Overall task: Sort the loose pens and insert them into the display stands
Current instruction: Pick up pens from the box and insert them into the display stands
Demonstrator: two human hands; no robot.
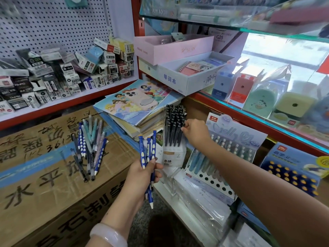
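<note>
Left wrist, pale bangle [108,235], nearest the lens; forearm rises from the lower edge. Left hand [142,172]: fingers and thumb wrapped round a bundle of blue pens with white dimpled grips [148,157], caps up, tips hanging below the palm; apparently one sorted kind, kept in reserve while the other hand works. Right hand [195,131]: arm extended across the lower shelf, wrist slightly bent, fingertips pinched on a black pen [181,135] at the right edge of the black-pen display stand [173,157]; likely seating that pen among its fellows, whether it is fully home cannot be told. Stand: white base, dense rows of black pens upright, nearly full. Beside it to the right, a tiered pastel pen stand [210,179] with a printed backing card, several front holes vacant. Farther right, a blue display box [293,175] of dark pens with yellow ends, the probable home for the held bundle by colour. Loose pens [89,148]: mixed heap of blue, teal, grey and dark barrels lying on the taped cardboard carton [44,184], left of both hands, unsorted. Behind: a phone [140,100] on stacked picture books [128,107]; refill boxes piled below the pegboard [44,24].
</note>
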